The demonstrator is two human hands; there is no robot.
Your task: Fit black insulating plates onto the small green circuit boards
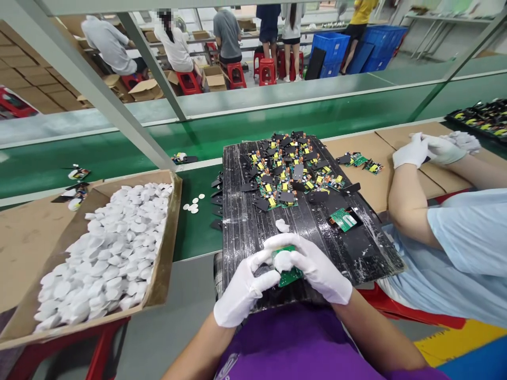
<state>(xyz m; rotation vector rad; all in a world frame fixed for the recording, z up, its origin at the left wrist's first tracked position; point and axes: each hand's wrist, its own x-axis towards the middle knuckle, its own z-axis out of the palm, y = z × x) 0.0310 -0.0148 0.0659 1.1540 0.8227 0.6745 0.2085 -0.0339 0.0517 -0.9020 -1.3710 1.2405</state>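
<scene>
Both my hands wear white gloves and meet over a green circuit board [292, 278] just above the near part of a black taped board. My left hand [247, 285] grips the circuit board's left side, where a dark piece shows between thumb and fingers. My right hand [312, 264] curls around the right side and top, its fingertips at a white round pad [283, 261] lying on the circuit board. Another white pad [282, 226] rests on the black board [241, 232] beyond my fingers. Farther up sits a pile of circuit boards with black plates [285, 169].
A cardboard box [176, 211] heaped with white pads [114, 258] stands at left. Small white discs [193, 207] lie on the green table. One circuit board [344, 219] lies at right. A co-worker's gloved hands [425, 150] work at far right. A metal post [119, 105] slants at left.
</scene>
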